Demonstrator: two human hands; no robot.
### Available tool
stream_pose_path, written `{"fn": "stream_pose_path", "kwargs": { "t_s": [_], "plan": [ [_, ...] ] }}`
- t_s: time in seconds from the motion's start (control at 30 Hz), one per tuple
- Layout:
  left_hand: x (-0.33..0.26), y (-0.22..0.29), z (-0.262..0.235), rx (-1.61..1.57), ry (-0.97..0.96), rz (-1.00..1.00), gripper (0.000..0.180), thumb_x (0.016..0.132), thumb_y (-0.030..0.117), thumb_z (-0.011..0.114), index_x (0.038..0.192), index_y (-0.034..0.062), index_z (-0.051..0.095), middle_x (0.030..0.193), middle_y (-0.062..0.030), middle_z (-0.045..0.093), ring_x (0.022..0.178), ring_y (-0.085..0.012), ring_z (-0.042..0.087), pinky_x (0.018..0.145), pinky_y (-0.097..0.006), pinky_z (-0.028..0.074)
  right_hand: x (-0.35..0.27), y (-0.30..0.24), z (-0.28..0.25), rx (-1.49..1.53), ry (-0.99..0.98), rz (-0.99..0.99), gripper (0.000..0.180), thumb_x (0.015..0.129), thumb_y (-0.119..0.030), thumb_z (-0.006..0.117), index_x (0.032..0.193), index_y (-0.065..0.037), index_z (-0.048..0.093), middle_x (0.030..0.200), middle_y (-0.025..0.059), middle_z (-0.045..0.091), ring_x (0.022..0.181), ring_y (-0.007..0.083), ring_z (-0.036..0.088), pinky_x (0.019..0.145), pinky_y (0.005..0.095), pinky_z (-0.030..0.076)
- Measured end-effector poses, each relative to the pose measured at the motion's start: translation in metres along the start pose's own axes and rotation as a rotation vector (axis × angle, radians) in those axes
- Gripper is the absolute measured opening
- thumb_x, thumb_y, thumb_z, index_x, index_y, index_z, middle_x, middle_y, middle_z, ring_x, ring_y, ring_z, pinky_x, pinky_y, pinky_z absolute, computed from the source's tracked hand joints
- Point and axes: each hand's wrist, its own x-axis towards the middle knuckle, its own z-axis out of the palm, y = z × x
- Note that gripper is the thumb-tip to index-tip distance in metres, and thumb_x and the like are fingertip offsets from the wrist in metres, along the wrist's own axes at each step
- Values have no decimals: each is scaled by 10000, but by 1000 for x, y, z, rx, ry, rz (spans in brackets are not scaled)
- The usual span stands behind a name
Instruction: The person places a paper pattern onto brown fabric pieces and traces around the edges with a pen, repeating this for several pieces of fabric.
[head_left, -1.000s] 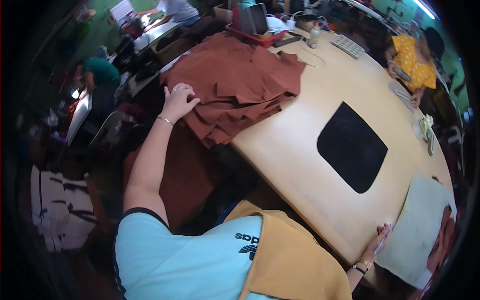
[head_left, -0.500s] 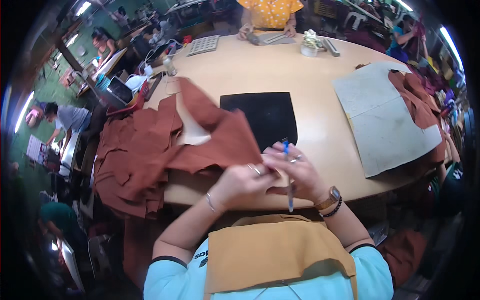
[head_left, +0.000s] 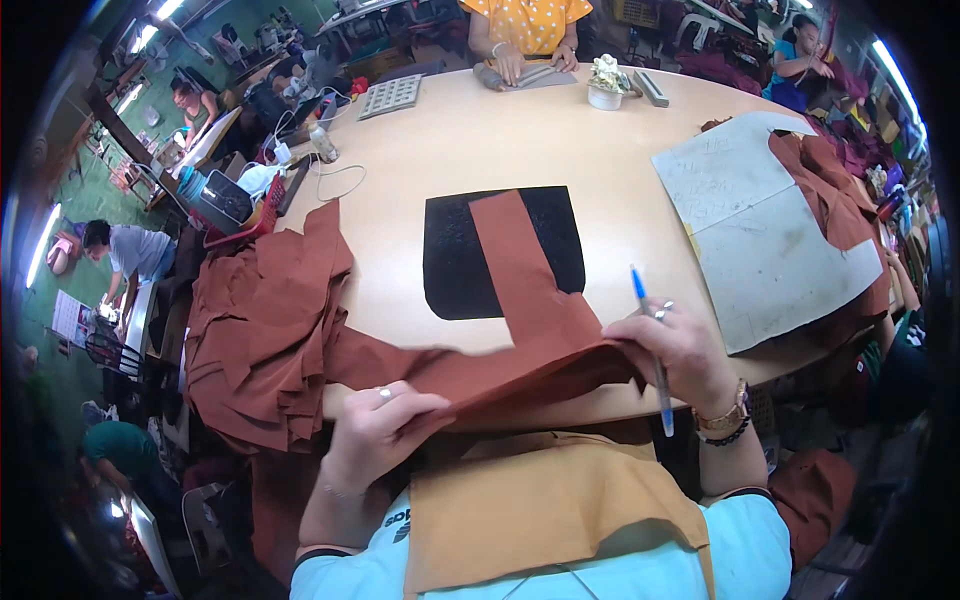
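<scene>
Left hand pinching brown fabric piece | right hand gripping fabric, blue pen

On the far left, just off the desk, a dark flat screen lies tilted in a red basket. A pale rectangular keypad with rows of buttons sits on the far side of the desk. Far left on the floor, a white printed sheet lies flat.

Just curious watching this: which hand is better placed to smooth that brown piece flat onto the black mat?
Probably the left hand: it grips only the brown piece, while the right hand also holds a pen.
</scene>
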Motion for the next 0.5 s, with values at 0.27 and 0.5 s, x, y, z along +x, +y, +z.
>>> {"fn": "stream_pose_path", "kwargs": {
  "t_s": [0.27, 0.5],
  "plan": [
    [5, 23, -95, -183, 177, 173, 129, 790, 166, 791, 843, 54, 758, 664, -44, 658, 523, -152, 605, 482, -272, 422, 12, -29, -72, -234, 197, -65, 236, 815, 28, 732, 1036, -55, 723, 813, 98, 691, 768, 270, 701, 711, 383, 553],
    [109, -81, -82, 9, -180, -210, 178, 941, 109, 701, 936, -57, 636, 770, -87, 571, 648, -154, 558, 613, -322, 445, 38, 40, -77, -58, 76, 214, 98, 891, 2, 695, 982, -32, 710, 813, 141, 711, 769, 299, 722, 732, 357, 550]
  ]
}}
